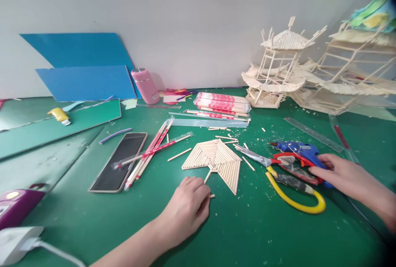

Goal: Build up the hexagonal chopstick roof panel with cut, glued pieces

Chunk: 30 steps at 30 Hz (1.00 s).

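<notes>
On the green table lies a fan-shaped panel (213, 158) of short wooden sticks laid in rows, with a gap at its near side. A thin stick (208, 176) runs from the panel's hub toward me. My left hand (189, 207) is closed at the near end of that stick; its fingertips are partly hidden. At the right, my right hand (342, 172) has its fingers around the handle of a blue glue gun (301, 148), whose nozzle points left. Scissors (252, 155) with a taped yellow handle and a red-handled tool (298, 171) lie against the glue gun.
A phone (119, 164) and wrapped chopsticks (154, 147) lie left of the panel. Behind are a chopstick bundle (222, 103), a pink bottle (145, 86) and blue boards (83, 81). Stick-built pavilion models (278, 73) stand back right. A clear ruler (312, 134) lies below them.
</notes>
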Available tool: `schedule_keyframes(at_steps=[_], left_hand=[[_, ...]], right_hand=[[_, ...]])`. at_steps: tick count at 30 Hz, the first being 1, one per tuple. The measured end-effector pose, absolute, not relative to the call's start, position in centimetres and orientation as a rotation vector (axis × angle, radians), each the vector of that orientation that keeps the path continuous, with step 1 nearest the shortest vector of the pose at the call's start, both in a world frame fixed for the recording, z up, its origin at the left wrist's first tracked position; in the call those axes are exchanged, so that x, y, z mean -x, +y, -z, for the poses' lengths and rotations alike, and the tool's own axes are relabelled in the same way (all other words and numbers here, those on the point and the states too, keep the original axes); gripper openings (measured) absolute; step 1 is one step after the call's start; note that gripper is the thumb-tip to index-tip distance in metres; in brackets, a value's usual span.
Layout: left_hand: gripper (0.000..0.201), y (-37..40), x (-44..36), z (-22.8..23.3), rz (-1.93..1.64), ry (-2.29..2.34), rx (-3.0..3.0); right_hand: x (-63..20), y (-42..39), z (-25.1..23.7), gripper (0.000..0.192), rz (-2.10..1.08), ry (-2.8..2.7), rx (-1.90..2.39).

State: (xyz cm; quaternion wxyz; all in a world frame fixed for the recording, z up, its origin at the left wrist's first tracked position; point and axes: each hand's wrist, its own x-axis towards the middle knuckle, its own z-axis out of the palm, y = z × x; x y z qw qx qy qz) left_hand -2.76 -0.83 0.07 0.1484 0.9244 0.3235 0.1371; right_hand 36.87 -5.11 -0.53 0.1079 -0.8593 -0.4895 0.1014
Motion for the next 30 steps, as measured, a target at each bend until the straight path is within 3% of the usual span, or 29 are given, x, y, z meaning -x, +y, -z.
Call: schedule_keyframes(at_steps=[7,10,17,24,30], left_hand=[[0.013,-1.0,2.8,0.5,-0.498,0.919,-2.639],[0.012,-1.3,2.8,0.3,-0.499,0.916,-2.655],[0.011,-1.6,2.9,0.0,-0.489,0.91,-2.69],[0.011,-1.5,3.2,0.4,-0.538,0.921,-2.672],[0.013,-1.5,3.4,0.7,-0.596,0.891,-2.618]], right_hand=[[-36.9,-5.5,0.2,0.052,-0.633,-1.364,2.427],[-37.0,-5.4,0.2,0.051,-0.583,-1.329,2.383],[-36.0,-4.6,-1.5,0.029,-0.527,-1.582,2.28],[-34.4,-5.6,-1.3,0.02,-0.258,-1.557,2.299],[-34.6,-6.0,-0.9,0.018,-0.335,-1.456,2.289]])
